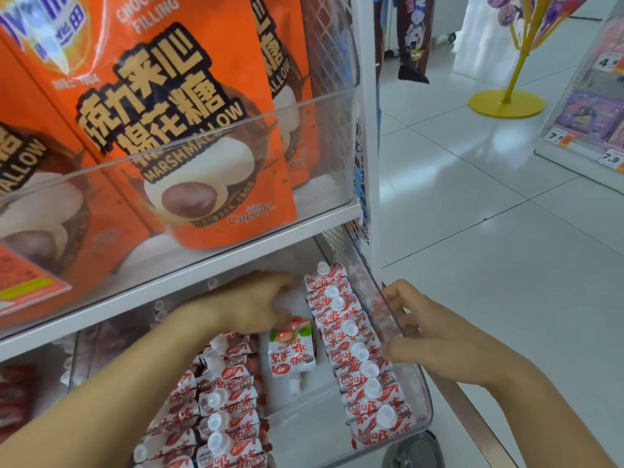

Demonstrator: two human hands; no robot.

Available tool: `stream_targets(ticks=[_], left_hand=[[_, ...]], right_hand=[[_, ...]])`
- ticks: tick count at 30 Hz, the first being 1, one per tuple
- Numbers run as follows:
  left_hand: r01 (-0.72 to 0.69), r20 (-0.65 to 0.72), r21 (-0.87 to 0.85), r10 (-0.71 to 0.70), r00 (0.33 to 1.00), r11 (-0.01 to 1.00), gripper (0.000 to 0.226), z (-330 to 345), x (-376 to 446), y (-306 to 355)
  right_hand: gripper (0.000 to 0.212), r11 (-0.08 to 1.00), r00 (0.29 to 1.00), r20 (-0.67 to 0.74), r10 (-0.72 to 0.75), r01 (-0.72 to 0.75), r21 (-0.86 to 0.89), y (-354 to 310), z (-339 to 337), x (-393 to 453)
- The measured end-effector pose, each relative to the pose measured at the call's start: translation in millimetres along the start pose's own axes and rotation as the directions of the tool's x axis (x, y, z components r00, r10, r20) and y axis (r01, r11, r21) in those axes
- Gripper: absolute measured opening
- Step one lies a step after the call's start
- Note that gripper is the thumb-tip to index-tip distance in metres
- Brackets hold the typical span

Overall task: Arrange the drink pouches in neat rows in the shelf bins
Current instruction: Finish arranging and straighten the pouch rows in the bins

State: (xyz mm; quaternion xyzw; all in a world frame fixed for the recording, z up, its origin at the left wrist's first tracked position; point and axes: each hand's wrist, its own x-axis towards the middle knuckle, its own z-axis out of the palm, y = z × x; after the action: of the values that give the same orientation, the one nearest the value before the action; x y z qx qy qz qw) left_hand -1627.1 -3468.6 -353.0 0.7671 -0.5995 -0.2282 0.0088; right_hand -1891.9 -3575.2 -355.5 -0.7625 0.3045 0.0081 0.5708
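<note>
Left hand (251,305) fingers pinch pouch (292,349) at bin (417,376) centre; right hand (435,336) fingers grip its 3 o'clock wall.

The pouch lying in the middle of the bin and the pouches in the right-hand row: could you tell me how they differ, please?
The middle pouch lies flat, face up, its cap towards the camera; the right row stands packed, caps up. The middle pouch sits alone in a bare gap, with the left hand at its far end; the right row runs along the bin wall, which the right hand holds. Both share red-and-white print and white caps.
</note>
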Motion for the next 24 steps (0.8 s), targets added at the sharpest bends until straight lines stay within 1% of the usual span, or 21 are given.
stream_targets(ticks=[2,3,5,7,8,10,12,13,15,17,18,19,20,21,22,23,24], left_hand=[[0.040,0.137,0.042,-0.045,0.990,0.998,0.064,7,-9,3],[0.051,0.177,0.058,-0.060,0.982,0.997,0.072,12,-11,5],[0.054,0.181,0.088,-0.069,0.981,0.995,0.080,23,-10,10],[0.069,0.142,0.098,-0.082,0.986,0.993,0.083,28,-8,14],[0.077,0.121,0.100,-0.089,0.989,0.992,0.081,28,-9,15],[0.073,0.073,0.131,-0.083,0.994,0.989,0.065,22,-14,20],[0.064,-0.005,0.165,-0.064,0.998,0.984,0.049,12,-23,24],[0.067,-0.053,0.156,-0.059,0.997,0.985,0.045,7,-29,24],[0.102,-0.167,0.090,-0.086,0.982,0.991,0.040,-2,-40,19],[0.161,-0.259,-0.001,-0.156,0.953,0.987,0.040,-11,-50,14],[0.180,-0.277,-0.071,-0.192,0.942,0.981,0.040,-14,-53,13],[0.187,-0.273,-0.204,-0.240,0.932,0.961,0.038,-15,-55,13],[0.181,-0.247,-0.392,-0.293,0.924,0.902,0.035,-14,-56,14],[0.159,-0.211,-0.591,-0.341,0.916,0.791,0.030,-12,-56,16],[0.137,-0.173,-0.742,-0.384,0.907,0.656,0.026,-11,-57,18],[0.121,-0.134,-0.840,-0.418,0.899,0.530,0.025,-10,-56,19],[0.101,-0.084,-0.916,-0.431,0.898,0.389,0.031,-8,-54,18]], right_hand=[[0.061,1.000,1.000,0.004,-0.002,0.002,0.006,-2,0,0],[0.062,1.000,1.000,0.006,-0.005,0.005,0.007,-3,0,0],[0.066,1.000,1.000,0.006,-0.010,0.010,0.010,-5,0,-2],[0.070,1.000,1.000,0.003,-0.009,0.009,0.010,-6,1,-4],[0.071,1.000,1.000,0.003,-0.008,0.008,0.008,-6,1,-4],[0.072,1.000,1.000,0.002,-0.008,0.008,0.009,-6,1,-4],[0.073,1.000,1.000,0.003,-0.010,0.010,0.008,-6,1,-4],[0.072,1.000,1.000,0.002,-0.009,0.009,0.006,-5,1,-3],[0.072,1.000,1.000,0.001,-0.010,0.010,0.002,-5,1,-2],[0.073,1.000,1.000,0.002,-0.013,0.013,0.002,-5,0,-2],[0.074,1.000,1.000,0.003,-0.013,0.013,0.002,-5,0,-2],[0.074,1.000,1.000,0.004,-0.014,0.014,0.001,-5,1,-2],[0.073,1.000,1.000,0.003,-0.015,0.015,-0.001,-5,1,-2],[0.073,1.000,1.000,0.001,-0.015,0.015,-0.003,-5,1,-3],[0.072,1.000,1.000,-0.002,-0.013,0.013,-0.006,-5,1,-2],[0.069,1.000,1.000,-0.006,-0.011,0.011,-0.010,-5,2,-3],[0.065,1.000,1.000,-0.010,-0.010,0.010,-0.014,-4,2,-3]])
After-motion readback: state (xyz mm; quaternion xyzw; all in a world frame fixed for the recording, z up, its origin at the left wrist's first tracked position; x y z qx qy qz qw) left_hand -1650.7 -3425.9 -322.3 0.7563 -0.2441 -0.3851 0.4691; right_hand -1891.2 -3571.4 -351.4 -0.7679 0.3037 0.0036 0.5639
